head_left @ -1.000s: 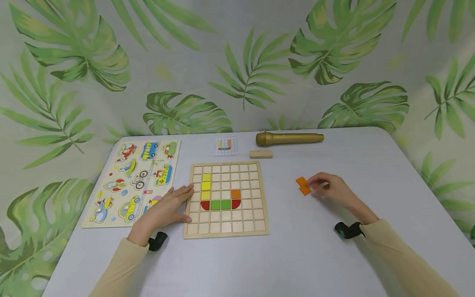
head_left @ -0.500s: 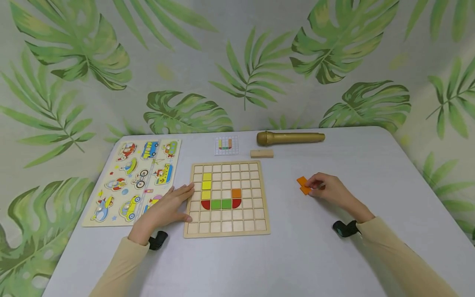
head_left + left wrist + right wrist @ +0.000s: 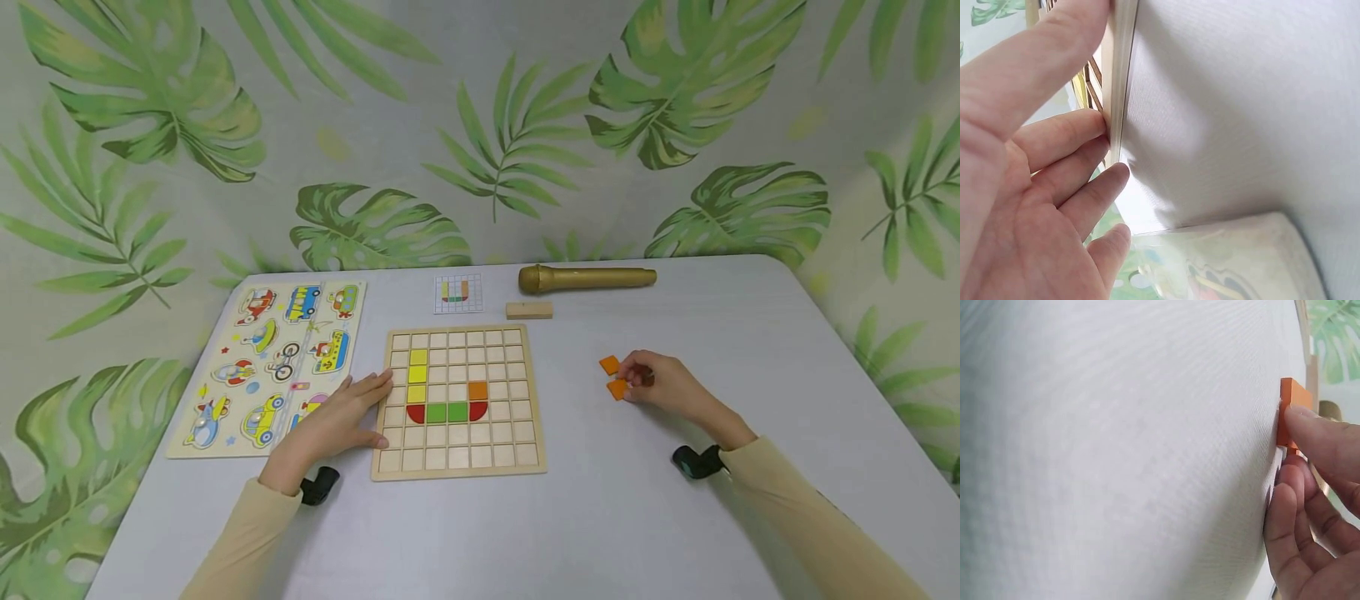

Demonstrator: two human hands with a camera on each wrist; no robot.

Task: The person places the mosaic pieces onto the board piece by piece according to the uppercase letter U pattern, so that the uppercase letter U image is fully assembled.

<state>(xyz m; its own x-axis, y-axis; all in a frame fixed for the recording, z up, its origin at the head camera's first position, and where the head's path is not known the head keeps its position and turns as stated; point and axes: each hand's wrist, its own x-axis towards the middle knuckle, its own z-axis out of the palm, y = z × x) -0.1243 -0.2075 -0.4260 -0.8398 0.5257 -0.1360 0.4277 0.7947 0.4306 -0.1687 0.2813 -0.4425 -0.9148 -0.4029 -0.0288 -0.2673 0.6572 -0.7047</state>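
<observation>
My left hand (image 3: 333, 427) lies at the left edge of a wooden grid board (image 3: 534, 400), thumb and fingertips touching its rim (image 3: 1121, 81). Set in the board are yellow tiles (image 3: 417, 374), red rounded corner pieces (image 3: 477, 412), green tiles (image 3: 436, 413) and one orange tile (image 3: 477, 391), forming a U with a shorter right side. Off to the right, my right hand (image 3: 667, 386) pinches the nearer orange square tile (image 3: 617, 389) at the table top. Its thumb presses that orange tile (image 3: 1297, 397) in the right wrist view. A second orange tile (image 3: 609, 365) lies just beyond.
A small card (image 3: 458, 294) with a coloured U on a grid lies behind the board. Near it are a wooden block (image 3: 528, 311) and a gold microphone (image 3: 587, 279). A vehicle picture puzzle (image 3: 251, 392) lies on the left, partly under my left forearm.
The two orange tiles, touching or overlapping before, are now apart. My right fingers have drawn the nearer one slightly toward me. The left hand keeps its place on the board.
</observation>
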